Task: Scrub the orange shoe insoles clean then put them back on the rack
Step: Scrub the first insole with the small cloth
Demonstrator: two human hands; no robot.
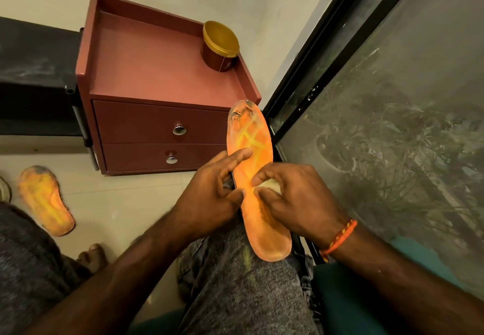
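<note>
An orange insole [250, 146] with a yellow cross pattern and a dirty grey toe lies along my right thigh, toe pointing away. My left hand [209, 193] holds its left edge, with the forefinger laid across the top and the thumb under the rim. My right hand [296, 196] pinches a small pale cloth or sponge [269, 185] and presses it on the middle of the insole. A second orange insole [45, 201], also grimy at the toe, lies on the floor at the left.
A dark red two-drawer cabinet [157, 125] stands ahead, with a gold-lidded tub [220, 46] on its top. A black rack [36, 78] runs along the left wall. A dusty glass door [379, 125] in a black frame fills the right. My bare foot [91, 256] rests on the tile floor.
</note>
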